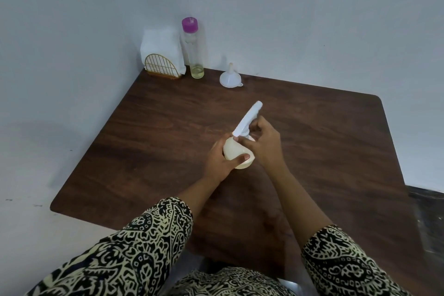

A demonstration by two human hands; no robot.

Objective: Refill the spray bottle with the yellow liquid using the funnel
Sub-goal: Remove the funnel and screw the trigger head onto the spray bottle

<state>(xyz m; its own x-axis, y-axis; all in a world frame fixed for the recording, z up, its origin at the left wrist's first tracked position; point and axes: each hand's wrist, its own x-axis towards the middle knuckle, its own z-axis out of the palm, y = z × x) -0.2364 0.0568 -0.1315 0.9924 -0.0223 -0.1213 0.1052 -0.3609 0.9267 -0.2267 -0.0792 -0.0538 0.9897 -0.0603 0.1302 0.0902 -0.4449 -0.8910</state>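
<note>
Dark wood-grain covered the one table (312,139). On it were one spray bottle (236,155), one funnel (230,77), one tall clear bottle (193,48) with a purple cap, and one gold wire napkin holder (161,66). The spray bottle sat at the table's middle between two hands. Its cream body ran roughly upright, base toward the person. Its white spray head (247,119) lay on a diagonal, its long axis running from near-left to far-right and its far end aimed toward the funnel. The left hand (219,162) wrapped the body, thumb across the front. The right hand (264,144) curled its fingers round the collar under the head. The funnel stood mouth-down near the back edge. A little yellow liquid lay in the bottom of the tall bottle.
</note>
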